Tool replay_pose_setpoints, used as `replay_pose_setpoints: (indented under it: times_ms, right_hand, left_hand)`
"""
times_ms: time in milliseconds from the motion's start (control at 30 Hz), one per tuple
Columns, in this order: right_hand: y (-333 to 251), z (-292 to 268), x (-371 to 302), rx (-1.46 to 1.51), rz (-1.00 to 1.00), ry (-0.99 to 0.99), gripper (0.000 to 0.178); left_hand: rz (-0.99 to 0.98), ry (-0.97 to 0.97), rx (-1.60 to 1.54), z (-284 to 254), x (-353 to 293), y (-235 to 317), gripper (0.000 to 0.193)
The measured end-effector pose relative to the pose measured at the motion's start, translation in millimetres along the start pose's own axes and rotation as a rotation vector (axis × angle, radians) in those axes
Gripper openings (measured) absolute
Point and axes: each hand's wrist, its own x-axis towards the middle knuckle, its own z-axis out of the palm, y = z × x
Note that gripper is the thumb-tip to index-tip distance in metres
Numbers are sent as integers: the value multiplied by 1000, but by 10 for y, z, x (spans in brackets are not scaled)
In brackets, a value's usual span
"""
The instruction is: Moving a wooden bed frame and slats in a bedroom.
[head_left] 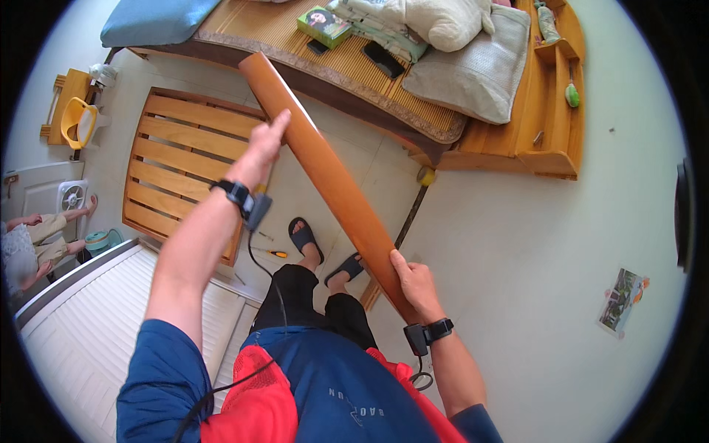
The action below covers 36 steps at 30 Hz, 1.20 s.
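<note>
A long reddish-brown wooden board (pixel 336 184) is held up in front of me, slanting from the upper left down to the lower right. My left hand (pixel 267 146) grips its edge toward the far end, thumb on the face. Near the lower end, my right hand (pixel 415 282) is closed on the opposite edge, thumb also on the face. The fingers behind the board are hidden. On the floor to the left lies a slatted wooden frame (pixel 188 132), close to my left forearm. A yellow-handled screwdriver (pixel 277 254) rests on the floor by my feet.
A bed with a bamboo mat (pixel 251 28) runs across the far side, its wooden headboard (pixel 487 151) at the right. On it are a tissue box (pixel 325 28), a phone (pixel 382 59) and a grey pillow (pixel 480 74). White ribbed panels (pixel 125 310) stand left; another person (pixel 33 244) sits beyond.
</note>
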Motion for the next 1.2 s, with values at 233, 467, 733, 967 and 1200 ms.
replay_pose_setpoints:
  times_ms: [233, 467, 733, 967, 1200]
  right_hand:
    - [74, 258, -293, 170, -46, -140, 90]
    - [248, 414, -1016, 467, 15, -454, 90]
    - [635, 1327, -1552, 674, -46, -619, 92]
    - [648, 2122, -2058, 774, -35, -743, 79]
    - [437, 2651, -2351, 356, -48, -937, 47]
  left_hand:
    - [125, -33, -47, 878, -1845, -1474, 70]
    - [94, -213, -381, 1245, -3766, -2102, 65]
    - [220, 143, -347, 978, -4299, -2691, 59]
    - [119, 326, -190, 165, -4587, -2845, 58]
    - [269, 538, 44, -604, -4539, -3288, 63]
